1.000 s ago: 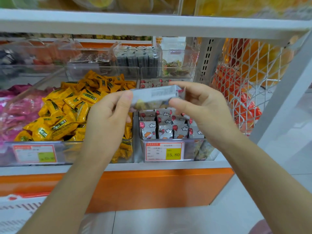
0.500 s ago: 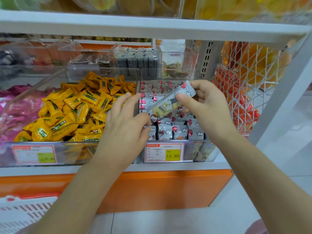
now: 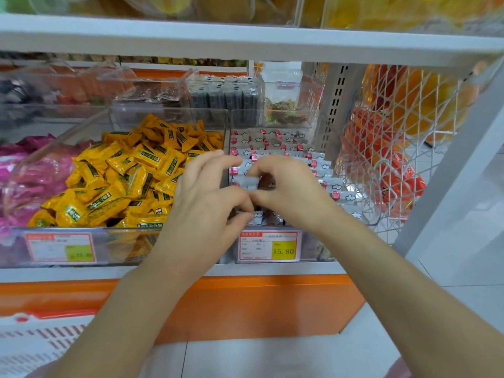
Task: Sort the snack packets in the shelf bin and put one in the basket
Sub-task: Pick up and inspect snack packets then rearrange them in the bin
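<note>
Both hands are now down in the bin (image 3: 309,245), among the grey packets (image 3: 333,184). R hand (image 3: 289,192) pinches the packet (image 3: 251,184) betw. forefinger & thumb, low on the rows. L hand (image 3: 207,205) has its fingers curled, thumb & finger nipping a front packet (image 3: 246,213) by the edge. Prob. means it's going back in, i.e. sorting. Basket (image 3: 38,342) has got nothing yet. Vs 0.5 s ago, the packet was tilted up above the bin in R hand, and L hand sat just under it.
</note>
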### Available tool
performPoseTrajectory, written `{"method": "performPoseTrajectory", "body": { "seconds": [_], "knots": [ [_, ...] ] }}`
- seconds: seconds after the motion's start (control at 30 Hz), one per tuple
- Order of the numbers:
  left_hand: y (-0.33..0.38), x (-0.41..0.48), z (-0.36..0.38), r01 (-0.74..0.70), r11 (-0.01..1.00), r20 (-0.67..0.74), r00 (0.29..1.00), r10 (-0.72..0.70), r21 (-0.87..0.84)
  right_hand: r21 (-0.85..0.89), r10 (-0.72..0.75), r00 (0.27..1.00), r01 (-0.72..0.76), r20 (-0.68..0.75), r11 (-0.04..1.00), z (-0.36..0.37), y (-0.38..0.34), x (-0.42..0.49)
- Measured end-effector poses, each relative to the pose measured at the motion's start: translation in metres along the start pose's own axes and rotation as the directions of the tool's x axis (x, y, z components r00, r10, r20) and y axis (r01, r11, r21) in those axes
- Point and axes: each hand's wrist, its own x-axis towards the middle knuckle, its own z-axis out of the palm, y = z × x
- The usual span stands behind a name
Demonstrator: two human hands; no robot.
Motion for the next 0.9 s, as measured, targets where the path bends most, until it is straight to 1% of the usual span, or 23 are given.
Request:
{"method": "performPoseTrajectory", "body": {
  "seconds": [0.07,0.1,0.17,0.23,0.3,0.37,0.47,0.53,0.63,0.7,0.73,0.77,0.83,0.9],
  "knots": [
    [-0.002,0.000,-0.002,0.020,0.999,0.004,1.000,-0.020,-0.033,-0.185,-0.034,0.992,0.057,0.125,0.981,0.002,0.002,-0.001],
    [-0.004,0.000,-0.003,0.028,0.998,-0.007,1.000,-0.028,-0.056,-0.223,-0.032,0.987,0.068,0.160,0.972,0.002,0.003,-0.001],
    [-0.008,0.001,-0.005,0.037,0.995,-0.050,0.998,-0.042,-0.094,-0.213,-0.014,0.981,0.055,0.192,0.975,-0.001,0.005,0.000],
    [-0.011,0.001,-0.006,0.045,0.995,-0.089,0.995,-0.053,-0.087,-0.166,0.012,0.978,0.023,0.208,0.986,-0.003,0.005,0.004],
    [-0.013,0.002,-0.004,0.049,0.997,-0.110,0.992,-0.054,-0.052,-0.099,0.040,0.982,-0.021,0.187,0.995,-0.004,0.006,0.009],
    [-0.014,0.003,-0.003,0.060,0.998,-0.118,0.991,-0.063,-0.033,-0.048,0.050,0.991,-0.045,0.123,0.998,-0.005,0.007,0.014],
    [-0.014,0.005,-0.003,0.071,0.996,-0.145,0.986,-0.078,-0.053,-0.035,0.059,0.997,-0.057,0.042,0.998,-0.006,0.009,0.023],
    [-0.015,0.006,-0.003,0.081,0.995,-0.160,0.983,-0.089,-0.053,-0.117,0.045,0.998,-0.040,0.037,0.992,-0.005,0.011,0.028],
    [-0.016,0.006,-0.002,0.078,0.996,-0.159,0.984,-0.084,-0.045,-0.285,0.022,0.996,0.005,0.090,0.958,0.001,0.010,0.031],
    [-0.015,0.006,-0.002,0.081,0.996,-0.156,0.984,-0.087,-0.043,-0.325,0.000,0.996,0.030,0.094,0.945,0.004,0.007,0.032],
    [-0.015,0.007,-0.002,0.086,0.995,-0.158,0.983,-0.092,-0.046,-0.312,-0.017,0.997,0.040,0.076,0.949,0.004,0.006,0.032],
    [-0.015,0.007,-0.003,0.089,0.995,-0.163,0.982,-0.096,-0.053,-0.260,-0.026,0.999,0.036,0.041,0.965,0.003,0.005,0.032],
    [-0.015,0.007,-0.004,0.092,0.994,-0.180,0.978,-0.102,-0.065,-0.039,0.000,0.997,-0.003,-0.079,0.999,-0.002,0.003,0.030],
    [-0.015,0.008,-0.005,0.100,0.991,-0.197,0.974,-0.115,-0.085,0.169,0.055,0.970,-0.014,-0.237,0.986,-0.009,0.001,0.025]
  ]
}}
